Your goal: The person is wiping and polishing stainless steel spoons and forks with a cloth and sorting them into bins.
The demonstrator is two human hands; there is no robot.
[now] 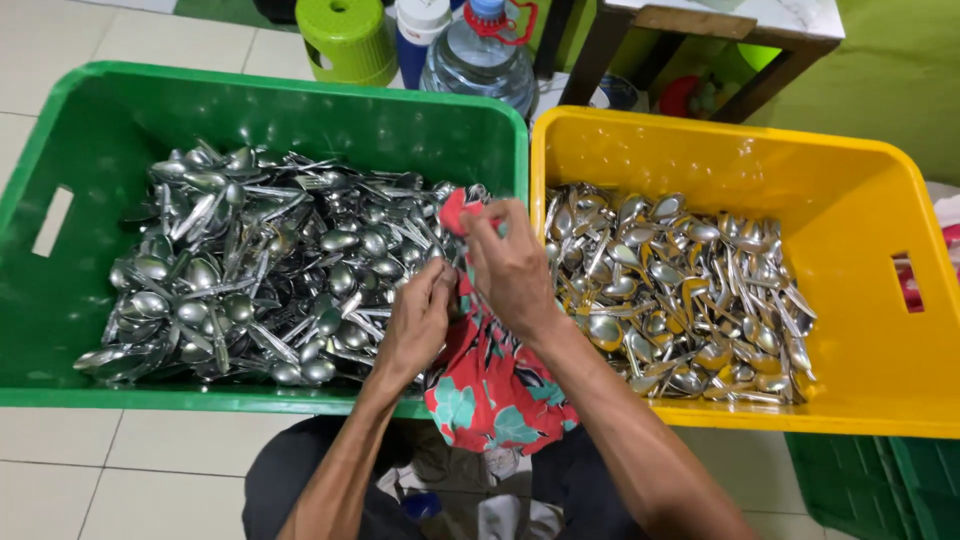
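Seen from the head camera, a red cloth (495, 385) with a teal floral pattern is held between both hands above the inner rim where two plastic crates meet. The right hand (512, 268) is closed over the upper end of the cloth, its fingers (478, 232) pressed together and pinching the fabric; whether a utensil is wrapped inside cannot be told. The left hand (417, 318) is placed just beside and below it, its fingers (440, 280) curled against the same cloth, the lower part of which hangs down over the near rim towards the lap. To the left, a green crate (60, 290) is filled with a heap of metal spoons (270, 265). To the right, touching it wall to wall, a yellow crate (860, 290) is shown with a second heap of spoons (680, 295). Both crates are set on a tiled floor (110, 470). Behind them, a green stool (348, 38) and a large water bottle (480, 62) are seen.
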